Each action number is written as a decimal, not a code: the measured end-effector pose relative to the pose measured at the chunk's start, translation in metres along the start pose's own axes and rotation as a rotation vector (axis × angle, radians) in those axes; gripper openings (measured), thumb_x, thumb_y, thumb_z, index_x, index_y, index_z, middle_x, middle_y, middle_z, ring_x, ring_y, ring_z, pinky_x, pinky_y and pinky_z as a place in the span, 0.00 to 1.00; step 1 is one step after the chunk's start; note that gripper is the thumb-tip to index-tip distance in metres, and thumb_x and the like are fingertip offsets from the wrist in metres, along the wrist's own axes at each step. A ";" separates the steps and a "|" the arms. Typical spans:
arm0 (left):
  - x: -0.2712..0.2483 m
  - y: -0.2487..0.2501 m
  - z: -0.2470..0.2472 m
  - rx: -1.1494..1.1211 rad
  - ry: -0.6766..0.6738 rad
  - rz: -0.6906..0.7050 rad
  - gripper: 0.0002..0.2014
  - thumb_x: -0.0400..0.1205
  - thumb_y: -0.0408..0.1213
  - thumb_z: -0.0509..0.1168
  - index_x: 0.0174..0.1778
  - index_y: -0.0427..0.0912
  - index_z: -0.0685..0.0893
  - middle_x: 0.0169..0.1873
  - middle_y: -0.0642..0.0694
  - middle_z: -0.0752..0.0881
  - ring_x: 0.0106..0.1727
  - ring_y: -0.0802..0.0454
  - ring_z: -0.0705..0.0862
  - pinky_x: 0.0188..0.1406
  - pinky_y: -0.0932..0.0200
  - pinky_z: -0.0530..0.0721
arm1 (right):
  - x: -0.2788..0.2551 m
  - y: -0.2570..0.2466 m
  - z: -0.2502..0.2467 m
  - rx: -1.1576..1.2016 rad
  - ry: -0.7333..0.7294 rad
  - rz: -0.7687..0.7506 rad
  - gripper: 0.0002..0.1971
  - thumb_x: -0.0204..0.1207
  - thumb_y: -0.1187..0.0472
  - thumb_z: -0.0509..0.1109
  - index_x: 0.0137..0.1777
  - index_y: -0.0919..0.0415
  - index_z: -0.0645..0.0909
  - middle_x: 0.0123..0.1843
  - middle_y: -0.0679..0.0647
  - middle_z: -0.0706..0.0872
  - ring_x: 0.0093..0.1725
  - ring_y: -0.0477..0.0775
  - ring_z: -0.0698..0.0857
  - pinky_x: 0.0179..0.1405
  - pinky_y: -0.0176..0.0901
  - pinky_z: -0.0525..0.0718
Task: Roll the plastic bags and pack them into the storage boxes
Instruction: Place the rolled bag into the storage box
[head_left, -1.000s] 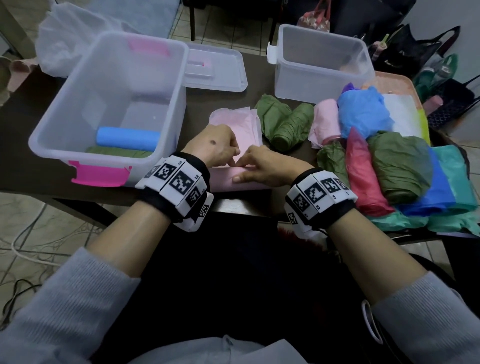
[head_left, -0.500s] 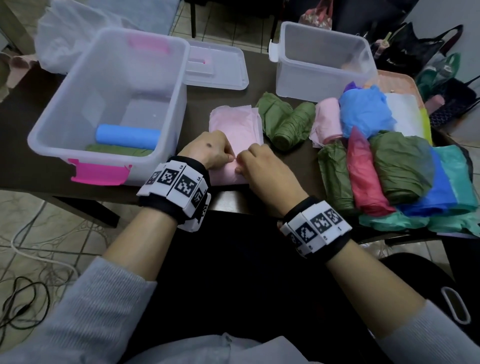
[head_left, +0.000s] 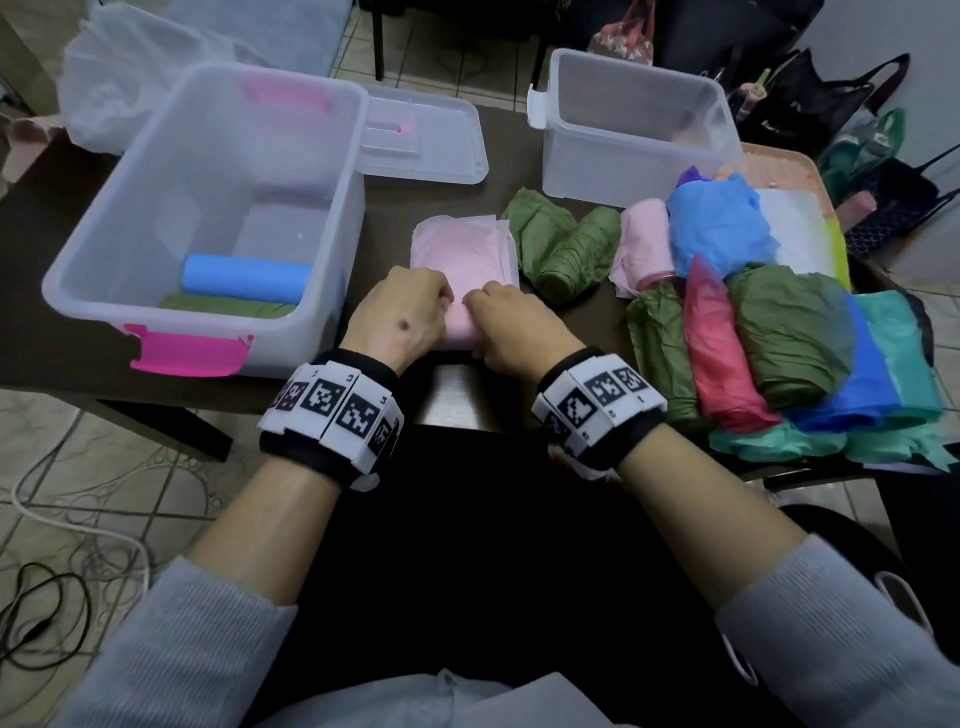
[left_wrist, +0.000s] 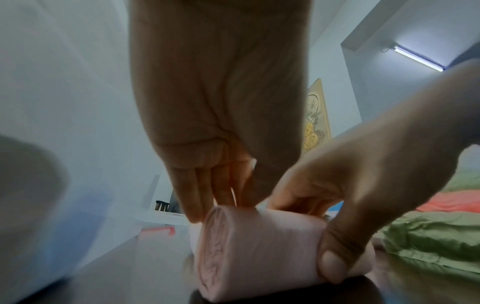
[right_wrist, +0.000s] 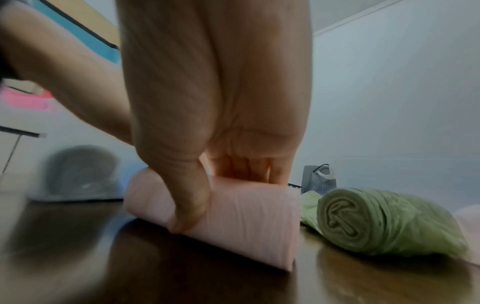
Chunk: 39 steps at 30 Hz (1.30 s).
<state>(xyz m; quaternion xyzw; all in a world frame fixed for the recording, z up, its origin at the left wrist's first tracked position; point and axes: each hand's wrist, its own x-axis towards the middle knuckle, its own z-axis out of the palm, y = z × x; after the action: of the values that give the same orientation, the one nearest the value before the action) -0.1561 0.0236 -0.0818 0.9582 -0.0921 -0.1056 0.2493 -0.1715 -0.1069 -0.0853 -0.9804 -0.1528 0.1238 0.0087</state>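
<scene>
Both hands, left hand (head_left: 397, 317) and right hand (head_left: 511, 327), clench the pink bag (head_left: 462, 260) at 6 o'clock on the desk (head_left: 452, 200), thumbs pinning its rolled end tight, probably so it keeps from uncoiling; the storage box (head_left: 208, 208) waits at 9 o'clock.

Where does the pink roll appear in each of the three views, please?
Head: pink roll at centre, between both hands on the table edge.
Left wrist: bottom centre, spiral end facing the camera.
Right wrist: lower centre, under the thumb.
Shared landmark: green roll to its right; the left wrist view shows only green plastic.
</scene>
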 end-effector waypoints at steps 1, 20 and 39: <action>-0.002 0.001 -0.001 -0.003 -0.034 0.009 0.17 0.79 0.31 0.57 0.61 0.39 0.83 0.60 0.35 0.83 0.61 0.37 0.80 0.62 0.49 0.79 | 0.004 0.002 -0.002 0.026 -0.017 0.004 0.21 0.76 0.62 0.66 0.68 0.65 0.70 0.65 0.62 0.75 0.65 0.63 0.76 0.59 0.52 0.73; 0.006 0.017 -0.011 0.191 -0.461 -0.030 0.19 0.73 0.46 0.75 0.59 0.47 0.86 0.53 0.47 0.87 0.54 0.47 0.84 0.58 0.55 0.82 | -0.057 -0.018 0.005 0.027 0.141 0.082 0.15 0.79 0.67 0.57 0.65 0.62 0.70 0.63 0.59 0.74 0.64 0.61 0.73 0.58 0.48 0.70; 0.000 0.009 -0.009 0.061 -0.153 0.044 0.25 0.65 0.34 0.80 0.60 0.45 0.86 0.54 0.41 0.87 0.55 0.43 0.85 0.55 0.54 0.82 | 0.015 0.019 -0.028 0.233 -0.282 0.080 0.25 0.75 0.65 0.68 0.73 0.57 0.71 0.71 0.54 0.78 0.68 0.54 0.76 0.60 0.39 0.72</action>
<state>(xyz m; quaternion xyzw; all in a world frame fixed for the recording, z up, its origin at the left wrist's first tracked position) -0.1546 0.0197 -0.0695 0.9522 -0.1352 -0.1703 0.2145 -0.1454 -0.1203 -0.0628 -0.9511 -0.0979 0.2770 0.0958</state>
